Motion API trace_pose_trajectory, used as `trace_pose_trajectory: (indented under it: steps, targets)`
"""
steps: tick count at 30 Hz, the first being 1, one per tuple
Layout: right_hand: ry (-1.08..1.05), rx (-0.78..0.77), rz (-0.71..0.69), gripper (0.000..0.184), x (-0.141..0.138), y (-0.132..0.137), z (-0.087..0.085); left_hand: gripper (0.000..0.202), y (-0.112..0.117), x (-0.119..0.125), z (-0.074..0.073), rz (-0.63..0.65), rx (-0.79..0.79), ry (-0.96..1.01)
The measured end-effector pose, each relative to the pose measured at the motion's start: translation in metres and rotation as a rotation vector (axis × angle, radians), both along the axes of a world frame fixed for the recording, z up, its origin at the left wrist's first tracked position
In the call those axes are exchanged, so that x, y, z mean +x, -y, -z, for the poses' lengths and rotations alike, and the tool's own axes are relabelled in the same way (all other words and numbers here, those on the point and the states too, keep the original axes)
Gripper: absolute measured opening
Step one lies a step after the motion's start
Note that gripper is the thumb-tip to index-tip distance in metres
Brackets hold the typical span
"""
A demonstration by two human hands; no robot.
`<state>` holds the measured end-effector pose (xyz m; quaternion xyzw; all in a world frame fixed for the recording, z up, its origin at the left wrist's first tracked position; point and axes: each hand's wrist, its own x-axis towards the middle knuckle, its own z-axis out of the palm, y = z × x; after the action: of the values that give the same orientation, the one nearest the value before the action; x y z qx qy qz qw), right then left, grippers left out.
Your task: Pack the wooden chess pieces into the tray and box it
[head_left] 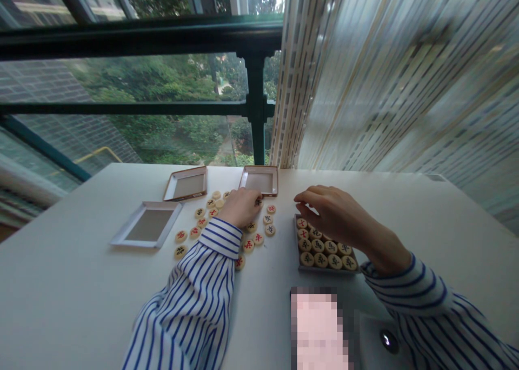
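Observation:
My left hand [242, 206] reaches into a loose spread of round wooden Chinese chess pieces with red and black characters. Its fingers are curled down, and a Chinese chess piece [258, 203] shows at the fingertips. Around it lie others, such as a red-marked piece [248, 245] and a black-marked piece [180, 251]. To the right, my right hand [338, 210] hovers over a shallow box [298, 264] packed with rows of pieces. Its thumb and forefinger are apart, with nothing visible between them. The hand hides the box's back right part.
Flat box parts lie on the white table [73, 283]: a white-rimmed one [162, 243] at left, another tray [166, 194] behind it, and a third [275, 186] at the back. A phone [320, 332] and a grey object with a shiny dark oval [373, 354] sit in front.

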<state>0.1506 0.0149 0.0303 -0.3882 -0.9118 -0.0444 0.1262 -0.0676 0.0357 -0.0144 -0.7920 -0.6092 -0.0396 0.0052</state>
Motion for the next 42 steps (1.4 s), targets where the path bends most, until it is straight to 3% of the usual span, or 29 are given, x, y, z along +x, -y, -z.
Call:
trace_pose_trajectory:
  steps: [9,34,42]
  targets:
    - [-0.012,0.019,-0.004,0.021,0.001,0.0,-0.002,0.026,0.0,-0.001,-0.009,0.0,0.038,0.083]
    - [-0.065,0.063,0.033,0.023,0.008,0.0,-0.011,0.025,0.019,0.018,-0.044,0.241,0.319,0.42]
    - [-0.126,0.017,0.026,0.023,0.01,0.001,-0.015,0.026,0.025,0.026,-0.05,0.28,0.315,0.474]
